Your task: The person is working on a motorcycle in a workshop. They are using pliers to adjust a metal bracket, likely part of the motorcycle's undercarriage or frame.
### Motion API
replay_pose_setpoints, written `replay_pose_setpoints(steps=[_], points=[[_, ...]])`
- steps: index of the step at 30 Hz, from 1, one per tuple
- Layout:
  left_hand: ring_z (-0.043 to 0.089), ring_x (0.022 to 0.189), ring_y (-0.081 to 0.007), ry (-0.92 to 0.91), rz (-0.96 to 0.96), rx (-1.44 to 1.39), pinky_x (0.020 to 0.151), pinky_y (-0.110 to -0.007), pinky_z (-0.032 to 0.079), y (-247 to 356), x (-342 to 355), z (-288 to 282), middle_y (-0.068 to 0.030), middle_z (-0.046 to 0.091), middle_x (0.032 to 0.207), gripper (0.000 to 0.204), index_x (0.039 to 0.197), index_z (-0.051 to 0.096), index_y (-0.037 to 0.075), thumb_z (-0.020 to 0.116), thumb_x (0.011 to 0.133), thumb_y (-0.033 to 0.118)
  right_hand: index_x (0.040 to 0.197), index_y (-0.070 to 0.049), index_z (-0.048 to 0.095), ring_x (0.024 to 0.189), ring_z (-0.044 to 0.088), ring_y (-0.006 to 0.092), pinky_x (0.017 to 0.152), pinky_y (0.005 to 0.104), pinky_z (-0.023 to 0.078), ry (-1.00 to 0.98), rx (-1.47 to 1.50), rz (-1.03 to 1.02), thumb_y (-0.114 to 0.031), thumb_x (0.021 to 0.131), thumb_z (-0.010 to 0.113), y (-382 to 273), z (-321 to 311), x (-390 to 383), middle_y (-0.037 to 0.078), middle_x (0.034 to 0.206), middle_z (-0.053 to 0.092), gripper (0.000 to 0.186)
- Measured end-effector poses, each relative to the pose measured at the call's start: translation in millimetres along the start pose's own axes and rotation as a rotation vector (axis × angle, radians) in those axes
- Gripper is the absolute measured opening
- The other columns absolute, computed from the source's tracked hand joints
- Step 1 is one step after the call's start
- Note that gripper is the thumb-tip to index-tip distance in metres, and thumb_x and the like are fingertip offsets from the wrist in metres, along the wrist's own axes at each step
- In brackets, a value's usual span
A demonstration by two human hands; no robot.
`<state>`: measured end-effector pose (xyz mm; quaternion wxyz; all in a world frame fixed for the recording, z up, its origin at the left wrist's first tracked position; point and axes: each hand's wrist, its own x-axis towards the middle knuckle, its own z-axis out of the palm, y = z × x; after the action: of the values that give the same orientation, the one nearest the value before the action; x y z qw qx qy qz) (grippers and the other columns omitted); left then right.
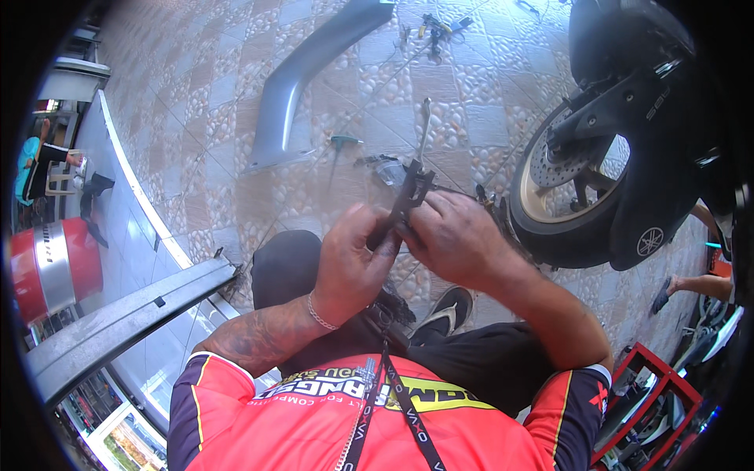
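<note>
Clearly, both hands I follow through the head view are busy on one thing: the left hand (351,255) has its grip closed around the lower end of a dark slotted part (413,188), and the right hand (455,235) pinches it from the other side, though the fingers cover so much that I cannot make out where each one presses. I see the part held up in front of the body, over the tiled floor (212,188), its upper end in sight and its lower end hidden. A thin silver tool (425,129) shows just beyond it; I cannot tell whether the two touch. Past the hands, a clear plastic bag (389,171) is partly covered. Farther off, a green-handled tool (345,140) lies near a grey curved panel (285,86), which the top edge cuts off. On the right, a motorcycle wheel (548,234) is partly hidden by dark bodywork (628,228) that fades into the black rim; a bare leg (699,286) there is cut off.
</note>
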<state>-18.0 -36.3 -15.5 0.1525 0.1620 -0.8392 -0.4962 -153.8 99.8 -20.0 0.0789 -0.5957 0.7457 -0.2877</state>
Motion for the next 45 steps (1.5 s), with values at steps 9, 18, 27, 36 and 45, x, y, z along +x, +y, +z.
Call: replay_pose_setpoints(steps=[9, 18, 27, 36, 45], points=[[0.058, 0.072, -0.0178, -0.128, 0.001, -0.036, 0.065, -0.03, 0.046, 4.9, -2.4, 6.4, -0.0079, 0.06, 0.082, 0.01, 0.093, 0.066, 0.002, 0.07, 0.084, 0.001, 0.118, -0.001, 0.063, 0.098, 0.066, 0.0151, 0.086, 0.0339, 0.054, -0.245, 0.967, 0.296, -0.022, 0.09, 0.076, 38.5, -38.4, -5.9, 0.009, 0.108, 0.067, 0.037], [0.057, 0.074, -0.0116, -0.09, -0.012, -0.035, 0.068, -0.029, 0.046, 6.0, -4.2, 10.6, -0.0048, 0.059, 0.082, 0.01, 0.099, 0.063, 0.001, 0.066, 0.089, 0.002, 0.108, -0.002, 0.063, 0.092, 0.068, 0.0213, 0.081, 0.0354, 0.056, -0.173, 0.921, 0.266, -0.024, 0.092, 0.073, 21.4, -22.0, -8.3, 0.008, 0.1, 0.069, 0.029], [0.06, 0.072, -0.0225, -0.058, -0.127, -0.122, 0.066, -0.035, 0.048, -6.1, -3.7, 20.4, -0.0111, 0.062, 0.082, 0.012, 0.1, 0.066, 0.001, 0.068, 0.089, 0.007, 0.09, -0.003, 0.064, 0.074, 0.069, 0.0375, 0.068, 0.0461, 0.055, -0.136, 0.151, 0.48, -0.04, 0.101, 0.05, -29.6, -21.2, -16.1, 0.018, 0.078, 0.068, 0.042], [0.061, 0.073, -0.0215, -0.054, -0.091, -0.005, 0.069, -0.034, 0.047, -14.9, -7.2, 17.2, -0.0095, 0.061, 0.083, 0.012, 0.099, 0.065, 0.002, 0.068, 0.089, 0.008, 0.088, -0.004, 0.058, 0.058, 0.059, 0.019, 0.049, 0.0358, 0.053, -0.211, 1.68, 1.014, -0.044, 0.106, 0.037, -27.8, -7.6, -13.1, 0.007, 0.07, 0.057, 0.049], [0.059, 0.074, -0.0153, -0.043, -0.039, -0.057, 0.068, -0.029, 0.045, -20.7, -3.8, 23.4, -0.0057, 0.057, 0.08, 0.008, 0.094, 0.062, 0.0, 0.067, 0.088, 0.001, 0.098, -0.001, 0.058, 0.073, 0.065, 0.0279, 0.06, 0.0423, 0.054, 0.109, 0.799, 0.612, -0.032, 0.104, 0.045, -24.8, 28.1, -14.4, 0.015, 0.083, 0.063, 0.034]])
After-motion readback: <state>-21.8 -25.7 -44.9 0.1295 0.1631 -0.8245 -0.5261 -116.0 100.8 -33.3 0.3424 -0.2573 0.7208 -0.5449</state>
